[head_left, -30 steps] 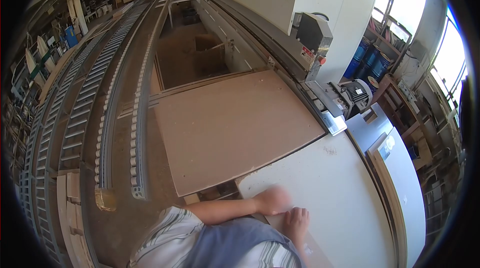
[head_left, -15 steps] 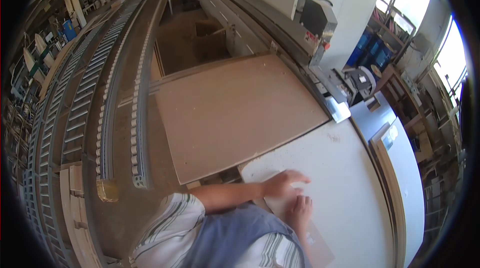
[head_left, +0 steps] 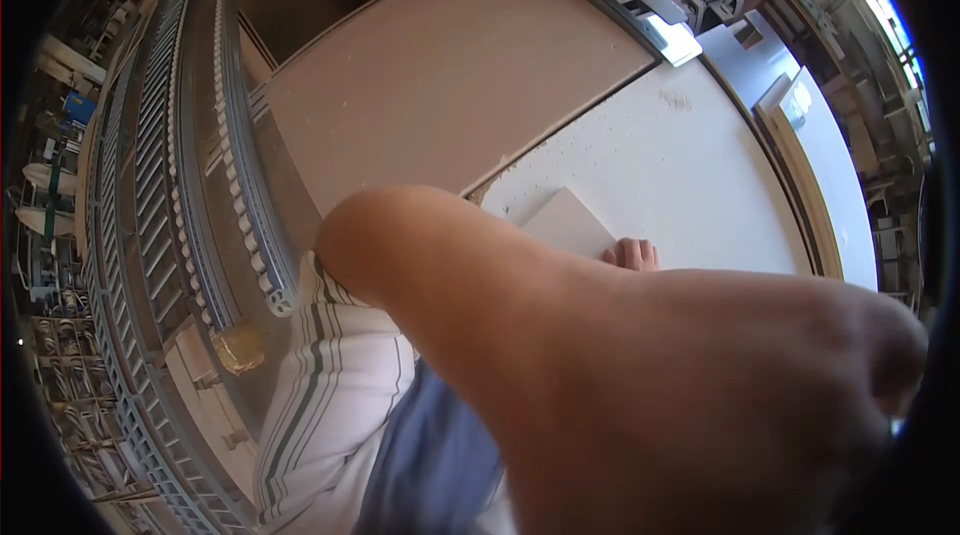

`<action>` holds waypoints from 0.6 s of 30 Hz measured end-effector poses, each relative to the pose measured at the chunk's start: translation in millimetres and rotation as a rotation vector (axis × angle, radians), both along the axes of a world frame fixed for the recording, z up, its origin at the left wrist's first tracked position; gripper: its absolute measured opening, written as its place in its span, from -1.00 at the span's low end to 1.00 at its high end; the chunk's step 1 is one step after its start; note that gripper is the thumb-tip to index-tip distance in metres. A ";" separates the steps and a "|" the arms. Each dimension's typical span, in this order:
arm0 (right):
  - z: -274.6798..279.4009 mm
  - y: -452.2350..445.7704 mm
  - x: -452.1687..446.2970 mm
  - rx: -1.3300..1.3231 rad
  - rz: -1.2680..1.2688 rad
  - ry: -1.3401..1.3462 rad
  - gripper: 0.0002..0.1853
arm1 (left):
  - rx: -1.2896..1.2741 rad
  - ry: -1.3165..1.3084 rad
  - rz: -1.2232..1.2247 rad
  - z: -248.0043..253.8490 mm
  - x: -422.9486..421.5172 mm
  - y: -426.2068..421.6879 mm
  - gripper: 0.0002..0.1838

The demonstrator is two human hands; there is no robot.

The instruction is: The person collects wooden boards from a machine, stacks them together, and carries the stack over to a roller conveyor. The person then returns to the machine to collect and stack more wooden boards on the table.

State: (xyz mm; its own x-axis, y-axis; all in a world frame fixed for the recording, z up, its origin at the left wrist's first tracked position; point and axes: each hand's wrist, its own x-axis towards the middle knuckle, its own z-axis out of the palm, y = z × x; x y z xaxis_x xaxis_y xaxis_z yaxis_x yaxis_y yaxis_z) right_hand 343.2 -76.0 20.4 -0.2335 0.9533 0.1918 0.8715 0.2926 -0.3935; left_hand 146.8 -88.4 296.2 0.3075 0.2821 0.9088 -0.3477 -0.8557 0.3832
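Observation:
My left forearm sweeps across the foreground, with my left hand (head_left: 810,365) raised very close to the camera at the right. Its fingers turn away and blur, so their hold is hidden. Beyond the forearm, the fingers of my right hand (head_left: 635,255) show, bent and close together at the right edge of a small pale flat board (head_left: 570,220). The rest of that hand is covered by my left arm. The board lies on a white tabletop (head_left: 690,175), its near part also covered.
A large brown panel (head_left: 450,75) adjoins the white tabletop beyond a dark gap. Roller conveyors (head_left: 235,155) run along the left. A bright metal part (head_left: 672,40) sits at the table's far corner, and light panels (head_left: 840,175) stand along the right side.
My left hand has risen from beside my right hand toward the camera. My right hand stays at the small board, now more visible beyond the arm. The view has tilted downward.

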 end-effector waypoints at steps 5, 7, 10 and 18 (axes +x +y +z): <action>9.2 -1.1 -4.6 0.044 0.046 0.064 -0.81 | 0.016 0.086 0.011 6.5 45.6 -1.0 -0.72; 11.0 0.9 -2.1 0.069 0.045 0.060 -0.80 | 0.045 0.121 0.003 10.4 45.4 -5.8 -0.72; 11.4 -1.8 -2.8 0.062 0.052 0.066 -0.80 | 0.085 0.182 0.001 18.2 21.9 -1.6 -0.72; 5.9 2.3 -0.5 0.051 0.050 0.053 -0.80 | 0.182 0.345 0.055 34.0 21.9 0.8 -0.71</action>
